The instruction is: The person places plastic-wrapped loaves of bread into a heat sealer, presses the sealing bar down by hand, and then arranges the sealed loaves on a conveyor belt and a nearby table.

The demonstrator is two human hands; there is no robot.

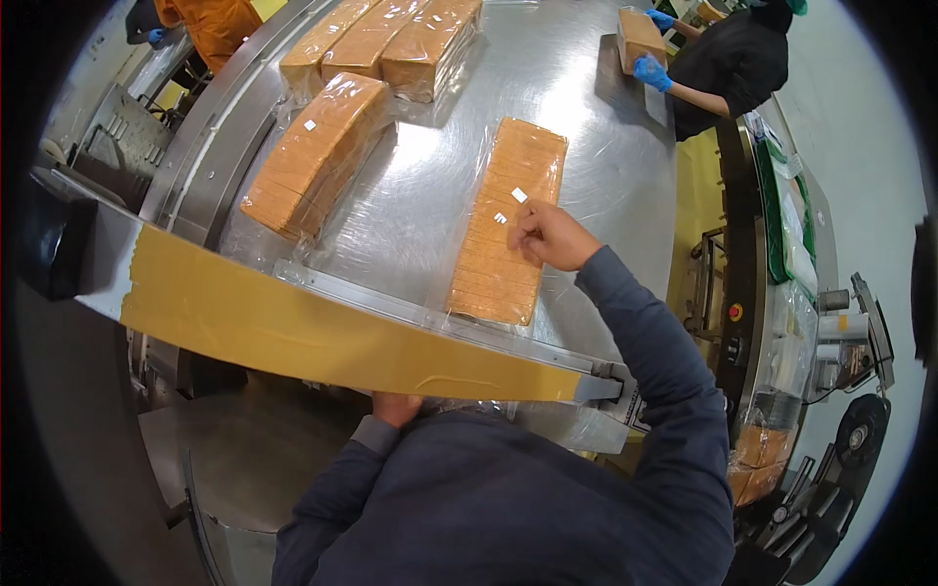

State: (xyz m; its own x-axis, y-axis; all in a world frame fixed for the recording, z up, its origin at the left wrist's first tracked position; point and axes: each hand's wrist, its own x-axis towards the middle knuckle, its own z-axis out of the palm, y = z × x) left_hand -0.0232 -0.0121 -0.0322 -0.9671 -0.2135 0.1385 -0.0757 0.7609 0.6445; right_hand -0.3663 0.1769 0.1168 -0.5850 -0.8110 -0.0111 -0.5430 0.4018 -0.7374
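Observation:
A long sliced loaf of bread point(498, 256) in a clear plastic bag lies on the steel table, with two small white labels on top. My right hand point(553, 236) is over the right part of that loaf, its fingers curled at the bag near the labels; whether they pinch anything is not plain. Low in the view, my left hand point(397, 407) shows only in part below the yellow-covered bar of a bag sealer point(330, 322), and its fingers are hidden. Clear film lies beside it, under the bar.
Another bagged loaf point(315, 157) lies to the left, with several more behind it. At the upper right a co-worker's blue-gloved hands point(652, 72) hold a loaf point(640, 36) at the table's edge. A worker in orange point(212, 29) stands at the upper left.

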